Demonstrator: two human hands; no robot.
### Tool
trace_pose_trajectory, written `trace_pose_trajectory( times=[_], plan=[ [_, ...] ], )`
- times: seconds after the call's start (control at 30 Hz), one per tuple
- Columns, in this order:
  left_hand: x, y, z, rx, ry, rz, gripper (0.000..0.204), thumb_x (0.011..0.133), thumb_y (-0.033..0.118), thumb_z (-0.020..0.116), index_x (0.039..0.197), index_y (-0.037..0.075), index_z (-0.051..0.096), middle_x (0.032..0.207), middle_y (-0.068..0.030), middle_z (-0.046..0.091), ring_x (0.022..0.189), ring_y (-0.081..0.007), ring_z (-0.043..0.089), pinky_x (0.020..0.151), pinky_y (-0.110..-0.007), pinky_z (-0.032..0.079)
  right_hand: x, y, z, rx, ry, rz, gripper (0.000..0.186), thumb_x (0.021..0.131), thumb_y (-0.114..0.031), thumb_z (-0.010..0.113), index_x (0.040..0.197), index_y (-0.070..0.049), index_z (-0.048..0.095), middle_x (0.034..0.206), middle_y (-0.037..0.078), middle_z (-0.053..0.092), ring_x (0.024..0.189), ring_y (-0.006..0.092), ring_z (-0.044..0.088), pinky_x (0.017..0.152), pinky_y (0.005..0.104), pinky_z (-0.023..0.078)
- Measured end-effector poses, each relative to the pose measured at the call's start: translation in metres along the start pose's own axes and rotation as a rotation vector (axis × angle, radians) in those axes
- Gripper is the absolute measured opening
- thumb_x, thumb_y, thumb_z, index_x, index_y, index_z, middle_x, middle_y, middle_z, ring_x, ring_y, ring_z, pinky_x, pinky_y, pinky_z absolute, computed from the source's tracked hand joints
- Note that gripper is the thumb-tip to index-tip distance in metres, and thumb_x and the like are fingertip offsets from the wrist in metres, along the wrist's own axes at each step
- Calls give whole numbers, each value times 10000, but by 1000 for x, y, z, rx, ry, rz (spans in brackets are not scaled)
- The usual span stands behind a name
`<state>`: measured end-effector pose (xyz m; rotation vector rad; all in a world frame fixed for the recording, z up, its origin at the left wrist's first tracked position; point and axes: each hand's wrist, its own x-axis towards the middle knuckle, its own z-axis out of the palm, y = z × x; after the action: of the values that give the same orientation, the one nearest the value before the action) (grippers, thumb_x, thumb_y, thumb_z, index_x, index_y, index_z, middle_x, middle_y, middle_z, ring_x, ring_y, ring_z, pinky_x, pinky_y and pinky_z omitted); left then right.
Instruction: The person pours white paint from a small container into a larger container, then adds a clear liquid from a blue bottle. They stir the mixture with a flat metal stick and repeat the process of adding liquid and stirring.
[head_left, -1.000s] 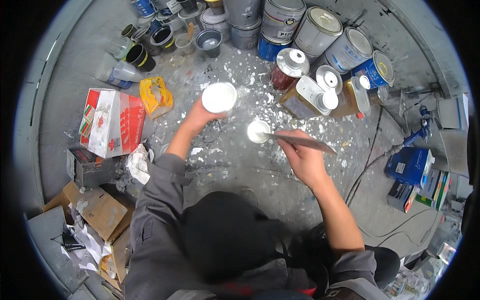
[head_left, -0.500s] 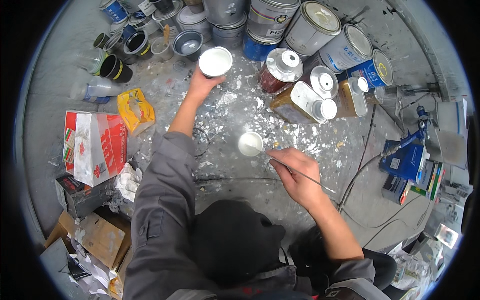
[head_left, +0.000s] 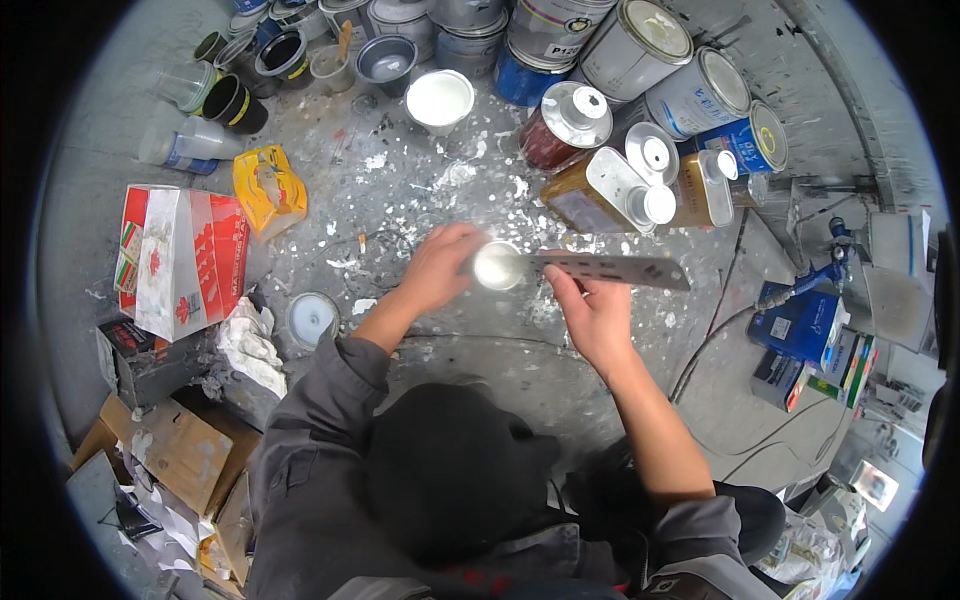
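Observation:
A small cup of white liquid (head_left: 497, 265) stands on the paint-spattered worktop in front of me. My left hand (head_left: 437, 268) is at its left side, fingers stretched toward the rim and slightly blurred; whether they touch the cup is unclear. In my right hand (head_left: 598, 310) is a flat metal mixing stick (head_left: 640, 270) with a row of holes, pinched between thumb and fingers. The stick lies nearly level, its left end over or in the small cup. Farther back, a larger cup of white liquid (head_left: 440, 100) stands by itself.
Paint cans (head_left: 640, 50) and metal solvent tins (head_left: 600, 195) crowd the back right. Cups (head_left: 385, 62) line the back left. A yellow pouch (head_left: 270, 190), a red-and-white box (head_left: 185, 265) and a round lidded tub (head_left: 312, 318) are at left. A spray gun (head_left: 830, 265) hangs right.
My left hand has let go of the larger cup, now standing at the back, and come toward the small cup. The stick has turned, showing its broad holed face.

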<state>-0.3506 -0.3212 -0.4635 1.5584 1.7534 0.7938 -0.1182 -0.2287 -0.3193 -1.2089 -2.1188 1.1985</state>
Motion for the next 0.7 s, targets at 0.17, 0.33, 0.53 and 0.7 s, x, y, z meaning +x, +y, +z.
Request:
trace_pose_trajectory(
  times=[0.17,0.33,0.53,0.7],
  plan=[
    [11,-4,20,16,78,127,627,738,-4,823,1348,116,738,1403,-70,668,1290,-360,609,1087,-466,518,-2,20,-7,54,11,279,343,1037,-263,811,859,31,799,670,30,677,652,90,579,606,330,483],
    [11,22,25,-364,-119,-15,617,903,-13,804,1494,64,644,1480,-130,693,1372,-276,660,1165,-413,517,-4,16,-46,-9,97,-111,363,1014,-265,812,796,18,750,656,180,655,563,300,574,574,420,478],
    [39,148,-8,-505,-304,-52,654,862,-19,843,1475,9,616,1365,-94,732,1247,-196,690,1107,-364,527,-6,-70,-181,50,165,-183,290,934,-200,769,795,46,707,755,272,693,750,493,707,678,542,565],
    [82,293,-21,-304,-434,83,643,794,-40,882,1395,37,668,1312,-56,749,1218,-183,684,1082,-379,538,-42,-124,-320,33,142,-53,273,967,-214,756,977,58,765,792,205,743,754,299,731,715,436,581]
  ],
)
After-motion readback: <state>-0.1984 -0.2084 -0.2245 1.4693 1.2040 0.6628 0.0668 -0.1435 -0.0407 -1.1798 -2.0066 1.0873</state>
